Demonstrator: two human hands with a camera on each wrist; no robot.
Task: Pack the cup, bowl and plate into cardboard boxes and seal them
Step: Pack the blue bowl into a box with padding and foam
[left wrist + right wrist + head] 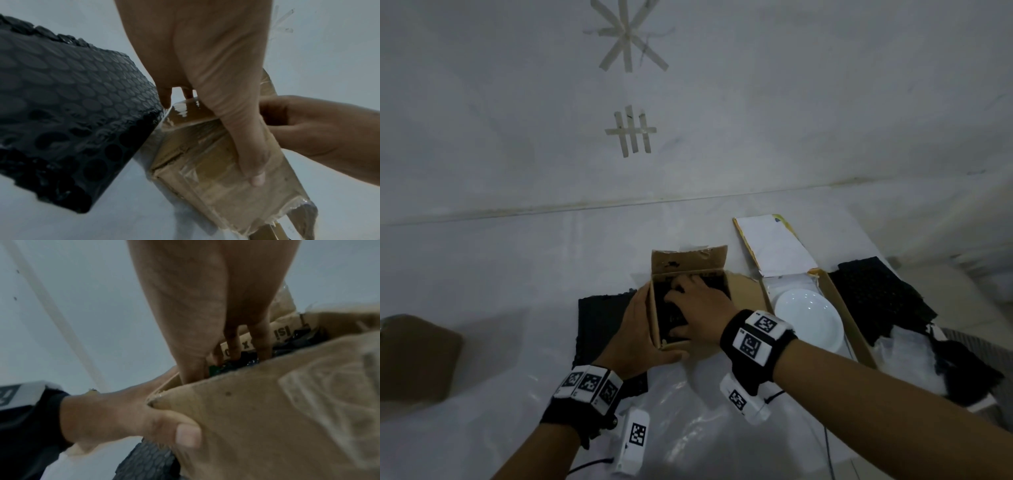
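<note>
Pushing black bubble wrap down into a small cardboard box.

The right hand (697, 310) has its fingers (261, 339) spread a little and reaching down inside the small cardboard box (658, 329), pressing on the black bubble wrap inside it (671, 317). What is under the wrap is hidden. The left hand (635, 334) holds the box from outside, palm flat on the left wall and thumb (185, 433) hooked round the near corner. The box stands with its top flaps open. A sheet of black bubble wrap (599, 322) lies just to its left on the white table (482, 274). To the right, a white plate (808, 320) sits in a bigger open box (856, 329). More black bubble wrap (876, 294) lies past that.
</note>
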